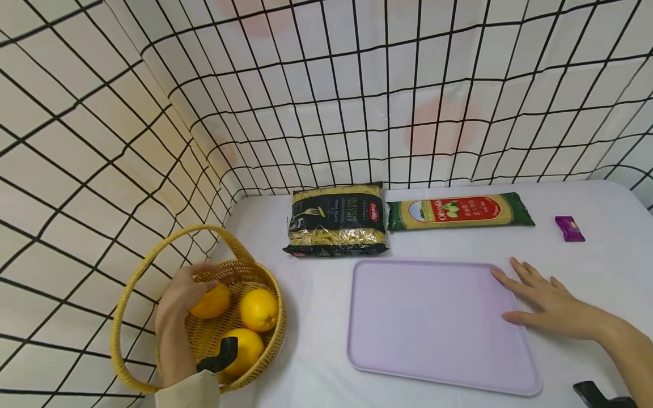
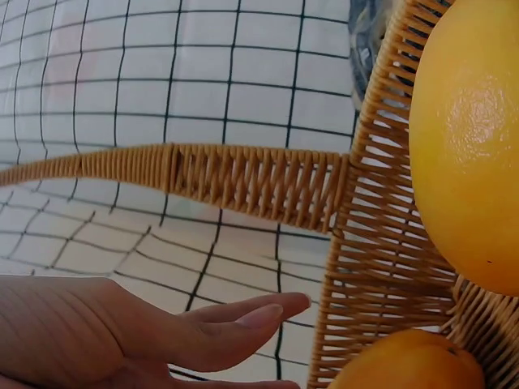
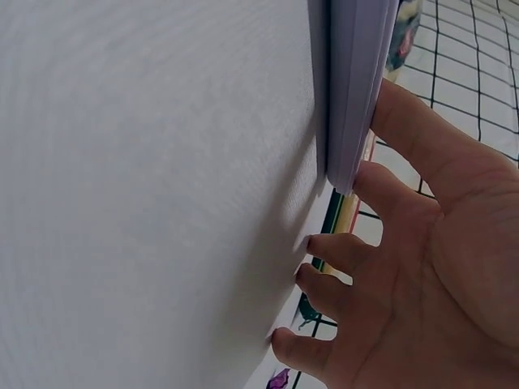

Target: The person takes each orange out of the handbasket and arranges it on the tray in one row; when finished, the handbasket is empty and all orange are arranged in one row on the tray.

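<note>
My left hand reaches over the left side of a yellow wicker basket that holds three oranges. Its fingertips overlap the rear-left orange in the head view; the other oranges lie to its right and nearer. In the left wrist view the thumb and fingers extend with nothing between them, beside the basket wall. My right hand spreads its fingers at the right edge of a flat lilac tray. Thumb and index finger lie right at the tray's rim in the right wrist view.
A black bag of penne and a green spaghetti pack lie behind the tray. Farther right is a small purple packet. The basket's tall handle leans left. Black grid netting stands along the back and left.
</note>
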Motion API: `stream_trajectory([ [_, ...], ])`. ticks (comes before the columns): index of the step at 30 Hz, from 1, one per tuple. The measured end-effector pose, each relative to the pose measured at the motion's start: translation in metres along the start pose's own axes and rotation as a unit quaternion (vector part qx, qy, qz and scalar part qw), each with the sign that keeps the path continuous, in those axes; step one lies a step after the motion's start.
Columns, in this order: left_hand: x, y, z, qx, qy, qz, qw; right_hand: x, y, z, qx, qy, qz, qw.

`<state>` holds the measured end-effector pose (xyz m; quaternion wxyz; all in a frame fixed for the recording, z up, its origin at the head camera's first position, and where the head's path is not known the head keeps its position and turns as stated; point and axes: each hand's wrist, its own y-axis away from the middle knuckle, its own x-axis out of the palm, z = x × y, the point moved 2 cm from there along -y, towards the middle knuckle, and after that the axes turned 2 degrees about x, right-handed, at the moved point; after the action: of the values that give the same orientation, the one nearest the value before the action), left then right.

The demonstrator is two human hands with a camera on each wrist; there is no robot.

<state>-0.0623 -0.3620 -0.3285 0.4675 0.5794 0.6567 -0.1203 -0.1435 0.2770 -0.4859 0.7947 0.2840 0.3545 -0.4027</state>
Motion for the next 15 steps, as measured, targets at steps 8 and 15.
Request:
stream_trajectory([
  [8, 0.001, -0.001, 0.007, -0.021, 0.035, -0.034, 0.9986, 0.002, 0.002, -0.001, -0.001, 0.001, -0.003, 1.0000],
  [15, 0.006, -0.002, 0.016, -0.017, 0.045, -0.038, 0.9981, 0.002, 0.001, -0.002, 0.001, 0.002, -0.001, 1.0000],
])
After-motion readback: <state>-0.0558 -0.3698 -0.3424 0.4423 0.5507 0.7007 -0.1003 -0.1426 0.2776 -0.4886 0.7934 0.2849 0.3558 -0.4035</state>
